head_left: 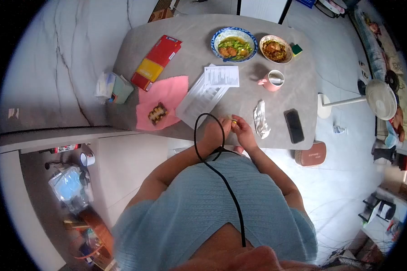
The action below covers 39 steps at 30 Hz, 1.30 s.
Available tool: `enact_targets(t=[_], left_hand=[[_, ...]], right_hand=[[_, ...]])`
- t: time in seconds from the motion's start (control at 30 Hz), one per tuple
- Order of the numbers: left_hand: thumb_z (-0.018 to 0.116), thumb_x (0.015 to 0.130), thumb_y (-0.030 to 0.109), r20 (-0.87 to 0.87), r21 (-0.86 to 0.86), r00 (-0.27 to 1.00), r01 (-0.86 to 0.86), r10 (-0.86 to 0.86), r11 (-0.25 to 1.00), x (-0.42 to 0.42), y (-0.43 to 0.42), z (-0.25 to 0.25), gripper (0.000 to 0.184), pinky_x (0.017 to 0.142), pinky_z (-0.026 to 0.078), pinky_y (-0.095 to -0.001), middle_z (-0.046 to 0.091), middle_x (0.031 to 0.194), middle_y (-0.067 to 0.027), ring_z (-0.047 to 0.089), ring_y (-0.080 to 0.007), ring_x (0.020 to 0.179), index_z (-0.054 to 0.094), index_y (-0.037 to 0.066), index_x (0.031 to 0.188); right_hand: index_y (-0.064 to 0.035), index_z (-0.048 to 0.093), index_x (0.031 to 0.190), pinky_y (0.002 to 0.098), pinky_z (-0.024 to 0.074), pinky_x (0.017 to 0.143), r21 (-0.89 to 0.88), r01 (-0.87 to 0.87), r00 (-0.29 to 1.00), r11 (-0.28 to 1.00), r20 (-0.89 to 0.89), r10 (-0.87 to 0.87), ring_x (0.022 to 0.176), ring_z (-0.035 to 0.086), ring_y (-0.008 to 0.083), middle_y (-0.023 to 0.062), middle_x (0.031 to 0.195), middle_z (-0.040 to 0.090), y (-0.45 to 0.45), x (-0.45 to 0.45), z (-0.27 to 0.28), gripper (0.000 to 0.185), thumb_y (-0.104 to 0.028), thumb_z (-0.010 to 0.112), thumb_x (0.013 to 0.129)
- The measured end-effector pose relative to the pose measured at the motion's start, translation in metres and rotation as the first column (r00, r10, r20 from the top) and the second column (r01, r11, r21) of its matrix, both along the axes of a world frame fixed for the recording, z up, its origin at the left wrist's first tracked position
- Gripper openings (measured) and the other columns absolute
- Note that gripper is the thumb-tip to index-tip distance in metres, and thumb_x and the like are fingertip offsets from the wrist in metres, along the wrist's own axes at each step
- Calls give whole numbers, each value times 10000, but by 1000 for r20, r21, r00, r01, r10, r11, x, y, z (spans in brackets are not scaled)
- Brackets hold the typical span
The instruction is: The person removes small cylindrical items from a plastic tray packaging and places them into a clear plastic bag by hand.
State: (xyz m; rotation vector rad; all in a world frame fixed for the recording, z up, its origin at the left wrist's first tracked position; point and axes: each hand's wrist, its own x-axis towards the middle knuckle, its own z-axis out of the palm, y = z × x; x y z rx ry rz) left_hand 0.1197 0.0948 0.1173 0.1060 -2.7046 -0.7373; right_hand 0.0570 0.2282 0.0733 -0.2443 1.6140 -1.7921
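Note:
At the near edge of the grey table (190, 49), my left hand (216, 132) and my right hand (243, 131) meet with fingers closed around a tiny item that looks partly yellow (234, 121); its shape is too small to make out. Just beyond my left hand lie a white plastic tray (196, 103) and a printed paper sheet (221, 76) overlapping it. Left of these, a pink cloth (172, 89) bears a small dark and pale patterned object (158, 114). Crumpled foil (261, 119) rests to the right of my right hand. A black cable hangs across my left hand.
A blue-rimmed bowl (234, 44), a smaller bowl (276, 49), a green sponge (296, 49) and a pink mug (272, 81) stand farther back. A phone (294, 126) lies right, a red-yellow box (156, 63) left, beside a tissue pack (114, 87). A fan (380, 99) stands beyond.

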Motion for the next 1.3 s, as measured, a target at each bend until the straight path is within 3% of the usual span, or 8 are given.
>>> enact_targets(t=[0.37, 0.47, 0.57, 0.6, 0.63, 0.67, 1.17, 1.3], left_hand=[[640, 826, 182, -68, 204, 998, 20, -7, 979, -5, -1, 4, 182, 608, 481, -414, 594, 819, -149, 604, -334, 739, 584, 73, 961], [616, 868, 187, -23, 433, 970, -208, 241, 877, -16, -22, -7, 191, 659, 480, -376, 610, 875, -111, 616, -256, 766, 574, 58, 1002], [587, 905, 190, 61, 838, 950, -215, 306, 502, -32, -54, -42, 196, 712, 470, -327, 611, 935, -61, 597, -172, 825, 559, 39, 1026], [589, 909, 192, 233, 941, 967, -198, -103, 276, -27, -73, -40, 208, 738, 467, -306, 608, 984, -58, 589, -153, 859, 557, 32, 1038], [590, 912, 193, 251, 962, 815, -270, -523, 41, -25, -82, -37, 221, 765, 464, -284, 606, 1033, -55, 581, -135, 893, 555, 25, 1050], [616, 891, 172, 233, 902, 817, -384, -528, -196, -22, -77, -43, 209, 744, 475, -259, 621, 1005, -55, 599, -131, 859, 578, 46, 1053], [707, 786, 125, 322, 936, 851, -351, -415, 8, -15, -58, -13, 184, 581, 472, -266, 635, 751, -71, 612, -139, 662, 629, 0, 897], [705, 795, 153, 394, 906, 738, -414, -548, 94, -14, -74, 7, 271, 696, 473, -242, 630, 872, -30, 602, -129, 772, 614, 17, 1011]], right_hand=[[13, 497, 1283, 297, 499, 865, -38, 27, 998, 999, -53, -29, 932, 599, 161, 86, 1105, 599, 10, -12, 20, 351, -154, 483, 975], [28, 496, 1274, 336, 492, 885, -119, 25, 999, 993, 27, -22, 970, 600, 196, 100, 1158, 590, 16, -18, 31, 357, -163, 485, 972], [34, 488, 1276, 362, 480, 909, -165, 3, 989, 986, 144, 21, 980, 606, 234, 118, 1181, 584, 20, -24, 53, 357, -153, 473, 973], [35, 475, 1285, 372, 471, 920, -188, 1, 980, 982, 195, 37, 1000, 606, 261, 129, 1188, 582, 22, -26, 50, 360, -145, 463, 973], [35, 475, 1285, 372, 471, 920, -187, -8, 981, 982, 188, 44, 1000, 606, 261, 129, 1188, 582, 22, -26, 52, 360, -145, 463, 973], [35, 472, 1288, 372, 474, 916, -186, -19, 981, 982, 188, 54, 1006, 607, 261, 132, 1193, 579, 23, -26, 54, 361, -143, 464, 974], [52, 544, 1190, 290, 515, 791, 91, -124, 979, 988, -151, 137, 919, 638, 188, 102, 1013, 651, 40, -19, 50, 297, -75, 554, 922], [24, 597, 1132, 261, 521, 743, 25, -90, 988, 996, -127, 92, 809, 616, 130, 56, 931, 644, 38, -15, 53, 241, -42, 581, 901]])
